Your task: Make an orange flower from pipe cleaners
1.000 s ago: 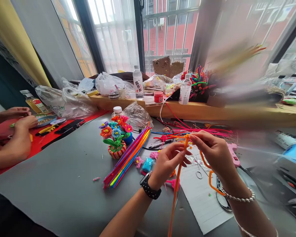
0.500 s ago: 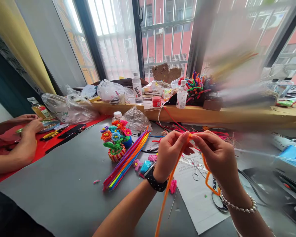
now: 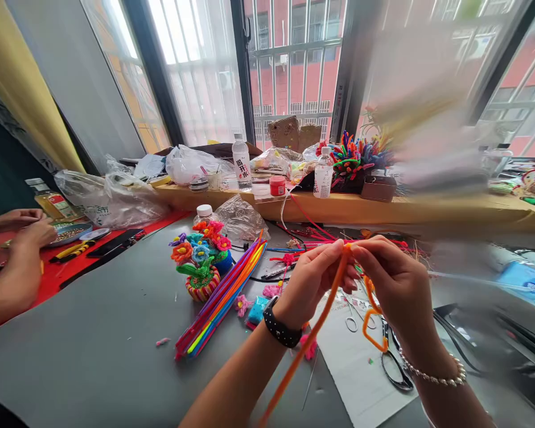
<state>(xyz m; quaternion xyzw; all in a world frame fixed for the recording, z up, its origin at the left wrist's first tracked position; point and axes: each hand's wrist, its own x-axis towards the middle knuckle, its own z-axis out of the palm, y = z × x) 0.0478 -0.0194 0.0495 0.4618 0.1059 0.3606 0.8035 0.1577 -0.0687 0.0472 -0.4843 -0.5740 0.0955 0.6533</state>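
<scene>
An orange pipe cleaner (image 3: 317,326) is pinched between the fingertips of my left hand (image 3: 314,276) and my right hand (image 3: 392,279), which meet above the table. One long end runs down toward the bottom edge; a bent end hangs below my right hand in an angular loop. Under my hands lies a sheet of white paper (image 3: 345,368) with black-handled scissors (image 3: 396,371) and a smaller pair of metal scissors (image 3: 351,324). Left of my wrist are a bundle of coloured pipe cleaners (image 3: 223,297), a striped pot of pipe-cleaner flowers (image 3: 204,285) and a pink flower (image 3: 242,305).
A ledge (image 3: 258,205) along the window holds water bottles (image 3: 241,163), a red jar (image 3: 277,185), plastic bags and a mass of colourful pipe cleaners (image 3: 356,156). At far left, another person's hands (image 3: 27,229) are over a red mat beside a bowl (image 3: 69,233). A blurred transparent sheet hangs at right.
The view has shifted slightly, so the table items sit further left. The long end of the orange pipe cleaner has swung left. Both my hands keep their pinch.
</scene>
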